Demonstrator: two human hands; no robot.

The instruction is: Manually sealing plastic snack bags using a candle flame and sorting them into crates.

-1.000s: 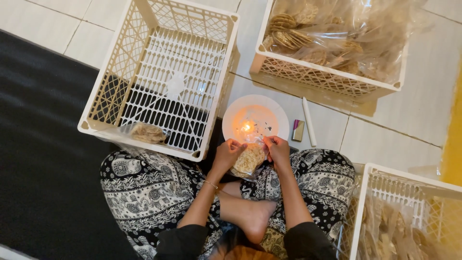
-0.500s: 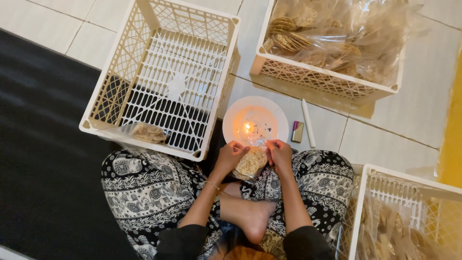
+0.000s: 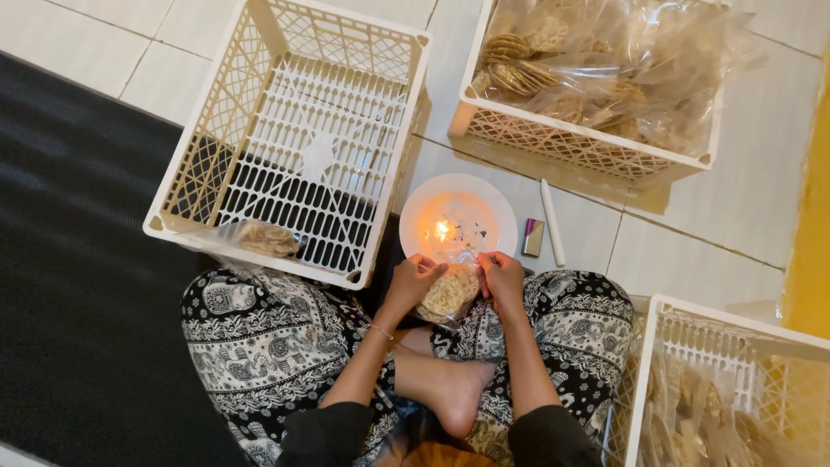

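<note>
Head view, looking straight down on a person seated cross-legged on a tiled floor. The left hand (image 3: 413,278) and the right hand (image 3: 503,277) both pinch the top of a small clear plastic bag of pale round crackers (image 3: 448,294), fingers closed on the film at either side of the bag's mouth; the bag hangs between the two hands, above the lap. Its mouth points away from the body, towards the flame, and its long axis appears to run from the lap out to the fingertips, though the film's edges are hard to trace. Just beyond the fingertips stands a white round plate (image 3: 415,207) carrying a small lit candle flame (image 3: 442,229); holding the bag's open edge taut and near the flame suits heat-sealing the plastic, judged from this placement. Beyond the right hand's fingers lie a small grey-and-purple lighter (image 3: 533,237) and a white unlit candle stick (image 3: 552,221), side by side. Beyond the left hand's fingers sits a cream plastic lattice crate (image 3: 285,138), holding one sealed cracker bag (image 3: 266,239) at its near edge. Farther out, a second cream crate (image 3: 588,143) holds many filled bags; a third crate (image 3: 735,337) lies outboard of the right forearm.
</note>
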